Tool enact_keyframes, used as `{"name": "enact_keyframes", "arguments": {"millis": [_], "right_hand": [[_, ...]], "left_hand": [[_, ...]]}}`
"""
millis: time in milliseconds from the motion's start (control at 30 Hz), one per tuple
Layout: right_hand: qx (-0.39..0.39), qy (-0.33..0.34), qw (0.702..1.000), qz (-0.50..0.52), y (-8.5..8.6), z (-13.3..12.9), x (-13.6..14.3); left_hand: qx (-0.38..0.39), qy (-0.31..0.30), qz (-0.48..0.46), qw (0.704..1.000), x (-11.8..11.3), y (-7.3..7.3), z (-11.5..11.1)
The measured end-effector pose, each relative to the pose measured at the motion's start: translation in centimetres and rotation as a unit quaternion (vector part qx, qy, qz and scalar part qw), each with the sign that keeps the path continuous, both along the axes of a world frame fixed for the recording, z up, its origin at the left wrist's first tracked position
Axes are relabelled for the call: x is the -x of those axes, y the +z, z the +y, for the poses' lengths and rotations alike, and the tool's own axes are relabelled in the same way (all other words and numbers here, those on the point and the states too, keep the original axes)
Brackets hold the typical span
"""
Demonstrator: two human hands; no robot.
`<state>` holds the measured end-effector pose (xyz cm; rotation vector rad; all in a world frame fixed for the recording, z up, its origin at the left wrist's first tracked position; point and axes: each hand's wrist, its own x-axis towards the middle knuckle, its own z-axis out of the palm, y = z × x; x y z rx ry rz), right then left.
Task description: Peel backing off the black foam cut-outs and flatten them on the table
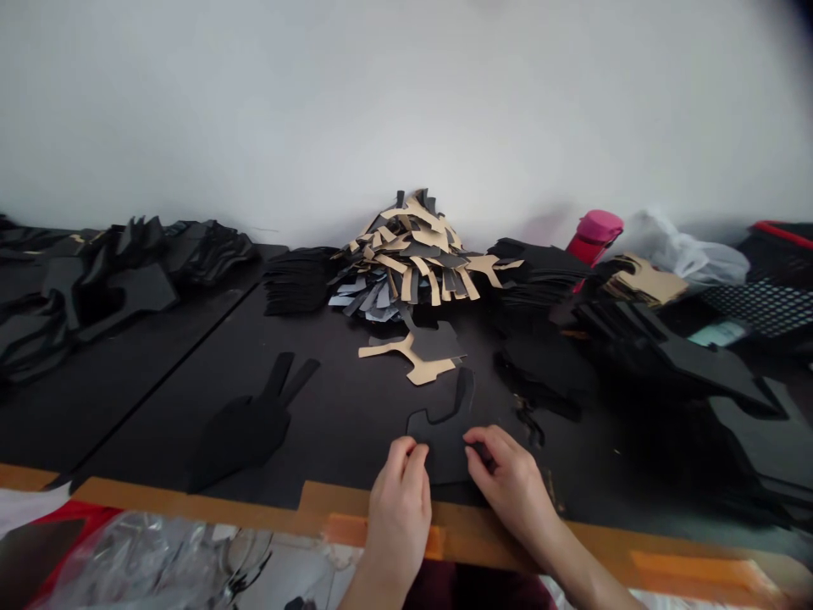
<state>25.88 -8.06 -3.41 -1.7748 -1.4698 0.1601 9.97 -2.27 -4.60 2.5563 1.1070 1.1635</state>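
While the left hand (400,500) pinches the near left side of a dark sheet cutout (446,440) between thumb and fingers, the right hand (508,474) grasps its right edge in a similar pinch, the piece lying low over the near part of the black tabletop (356,424). Clock directions are taken from that cutout, with twelve pointing towards the wall (406,110). Just beyond it at twelve, a tan branched cutout (423,366) and a grey cutout (438,339) overlap, and behind them a tall heap of tan and grey cutouts (419,246) blocks the way to the wall. A two-pronged black piece (254,428) lies at nine, well apart from the hands. Towards eleven sits a neat black stack (298,280); at ten, farther off, spread dark pieces (127,271). Another black stack (539,271) stands at one, partly hiding the pink-capped bottle (594,237) behind it. Layered dark sheets (686,347) crowd the space between two and three, with a clear plastic bag (705,258) and red-rimmed mesh basket (775,296) beyond, near two.
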Motion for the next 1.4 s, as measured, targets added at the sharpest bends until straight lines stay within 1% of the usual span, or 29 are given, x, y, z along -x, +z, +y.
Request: {"name": "enact_keyframes", "arguments": {"millis": [300, 400, 500, 633, 733, 800, 967, 1033, 1133, 1267, 1400], "right_hand": [[0.003, -0.013, 1.0, -0.007, 0.3, 0.0, 0.1], [0.006, -0.015, 1.0, -0.007, 0.2, 0.1, 0.1], [0.008, -0.017, 1.0, -0.007, 0.1, 0.0, 0.2], [-0.001, -0.017, 1.0, -0.022, 0.2, 0.0, 0.2], [-0.005, -0.016, 0.999, -0.034, 0.2, 0.0, 0.2], [-0.002, -0.019, 0.999, -0.039, 0.2, 0.0, 0.2], [0.012, -0.022, 0.999, -0.044, 0.3, 0.0, 0.2], [0.015, -0.022, 0.999, -0.044, 0.3, -0.1, 0.2], [0.014, -0.024, 0.998, -0.048, 0.3, -0.1, 0.2], [0.009, -0.024, 0.998, -0.057, 0.3, -0.2, 0.2], [0.012, -0.02, 0.998, -0.06, 0.3, -0.2, 0.2]], "left_hand": [[0.035, -0.004, 0.035, 0.999, -0.1, 0.3, 0.3], [0.075, -0.015, 0.066, 0.995, 0.0, 0.7, 0.4], [0.164, -0.016, 0.13, 0.978, 0.2, 2.0, 0.6], [0.275, -0.04, 0.224, 0.934, 0.2, 4.6, 1.6], [0.316, -0.07, 0.263, 0.909, 0.2, 6.0, 2.7], [0.326, -0.093, 0.263, 0.903, 0.3, 6.5, 3.3], [0.315, -0.147, 0.228, 0.909, 1.2, 6.5, 4.3], [0.327, -0.171, 0.202, 0.907, 1.6, 6.4, 4.7], [0.349, -0.192, 0.168, 0.902, 1.8, 6.2, 5.1], [0.353, -0.197, 0.143, 0.904, 1.9, 5.9, 5.3], [0.308, -0.181, 0.15, 0.922, 2.0, 5.3, 4.6]]}}
